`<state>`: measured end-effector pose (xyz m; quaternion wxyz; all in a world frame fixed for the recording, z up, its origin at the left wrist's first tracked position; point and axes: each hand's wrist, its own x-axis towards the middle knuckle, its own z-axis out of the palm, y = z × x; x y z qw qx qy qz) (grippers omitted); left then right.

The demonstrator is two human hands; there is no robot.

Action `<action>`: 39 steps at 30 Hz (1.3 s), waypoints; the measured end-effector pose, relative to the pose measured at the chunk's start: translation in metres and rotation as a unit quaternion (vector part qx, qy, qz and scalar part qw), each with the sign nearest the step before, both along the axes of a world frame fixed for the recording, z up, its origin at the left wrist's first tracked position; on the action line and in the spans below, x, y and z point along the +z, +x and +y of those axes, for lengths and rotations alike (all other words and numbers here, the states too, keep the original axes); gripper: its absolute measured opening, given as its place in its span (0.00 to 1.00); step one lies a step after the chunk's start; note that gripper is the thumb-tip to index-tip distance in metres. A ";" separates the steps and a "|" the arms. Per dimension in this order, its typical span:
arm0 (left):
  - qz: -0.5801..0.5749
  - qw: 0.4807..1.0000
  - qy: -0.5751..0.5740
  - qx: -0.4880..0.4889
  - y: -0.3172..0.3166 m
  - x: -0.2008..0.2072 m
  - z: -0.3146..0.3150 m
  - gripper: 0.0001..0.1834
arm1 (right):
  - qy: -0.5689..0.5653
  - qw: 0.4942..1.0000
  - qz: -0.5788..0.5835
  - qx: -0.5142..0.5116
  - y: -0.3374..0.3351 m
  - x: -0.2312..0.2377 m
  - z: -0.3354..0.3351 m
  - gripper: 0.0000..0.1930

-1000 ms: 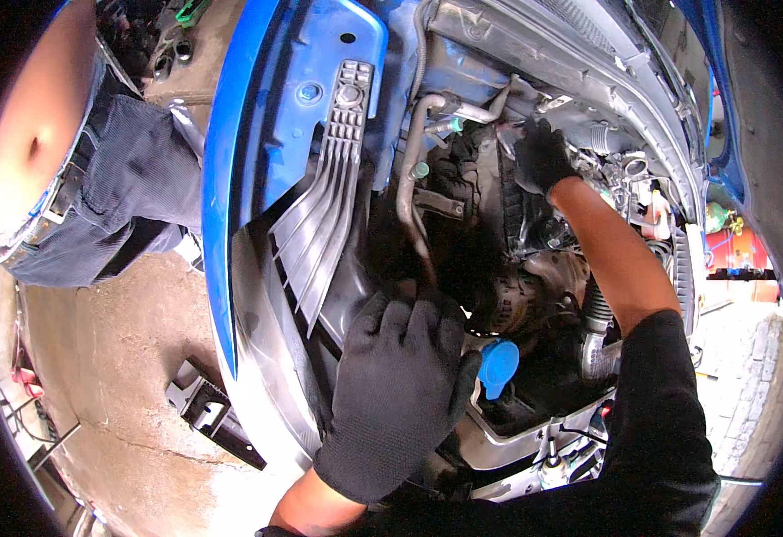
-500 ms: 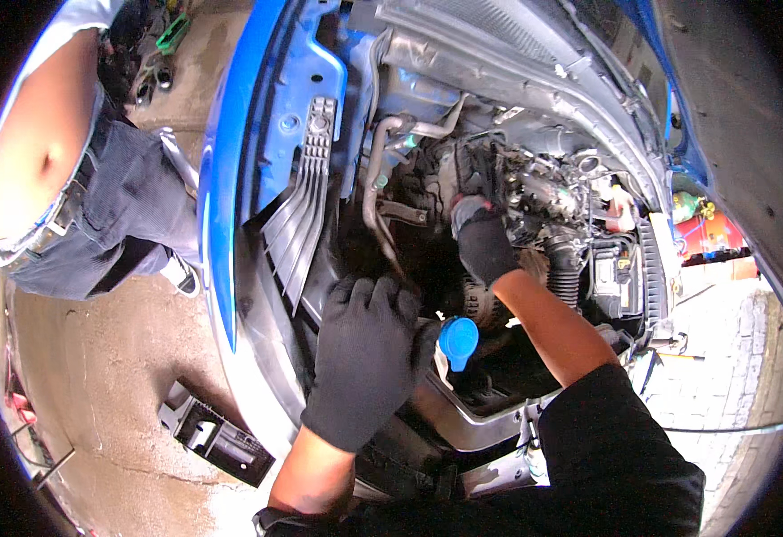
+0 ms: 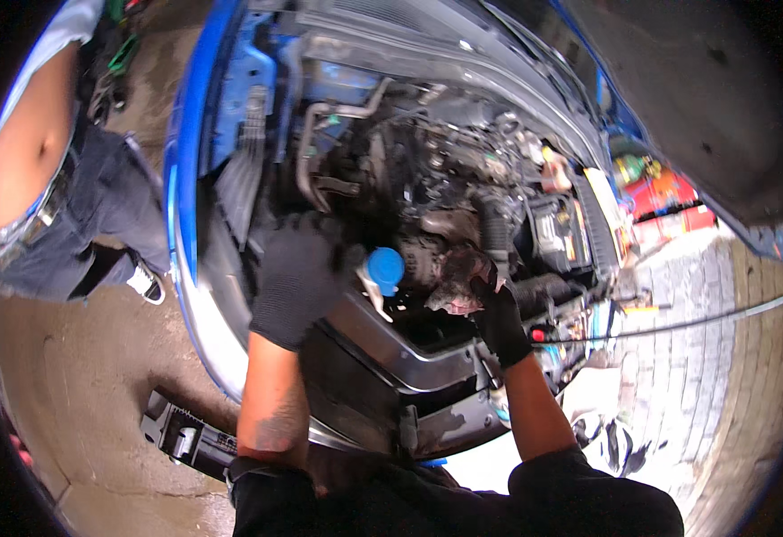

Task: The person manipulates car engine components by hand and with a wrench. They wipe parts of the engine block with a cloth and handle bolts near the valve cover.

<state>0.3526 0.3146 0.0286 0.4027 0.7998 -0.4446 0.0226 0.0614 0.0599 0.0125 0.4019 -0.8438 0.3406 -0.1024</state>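
Observation:
My right hand [image 3: 501,324], in a black glove, grips a crumpled, dirty rag [image 3: 452,291] stained grey and reddish. Hand and rag are above the front of a car's engine bay, beside a ribbed black air hose [image 3: 496,234]. Over the bay's left front edge is my left hand [image 3: 295,279], also gloved in black; its fingers are smeared by motion, so whether it holds the edge is unclear. Just right of it stands a filler neck with a round blue cap [image 3: 385,268]. The dark, greasy engine [image 3: 449,161] lies beyond both hands.
The raised hood [image 3: 705,116] overhangs the right side. A battery [image 3: 554,234] sits at the bay's right. Another person [image 3: 78,197] stands left of the blue fender [image 3: 185,152]. A black plastic part [image 3: 190,438] lies on the floor. A dark hose [image 3: 705,320] crosses at right.
My right hand has drawn back from deep in the engine toward the front, and the rag now shows clearly. The view has shifted. My left hand stays near the bay's left edge.

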 end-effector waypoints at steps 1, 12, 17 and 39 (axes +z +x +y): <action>-0.002 1.000 -0.010 -0.005 0.000 0.003 -0.002 0.17 | -0.157 0.985 -0.004 0.068 -0.021 0.006 0.004 0.26; 0.038 0.989 -0.146 0.005 -0.023 0.010 -0.004 0.09 | -0.273 0.955 0.003 0.119 -0.197 0.092 0.111 0.22; -0.056 0.983 -0.137 0.107 -0.142 -0.003 0.076 0.16 | 0.182 0.938 0.251 -0.155 -0.363 0.074 0.190 0.25; -0.181 0.953 -0.087 0.227 -0.262 -0.065 0.084 0.20 | 0.085 0.883 -0.014 -0.461 -0.630 0.037 0.317 0.23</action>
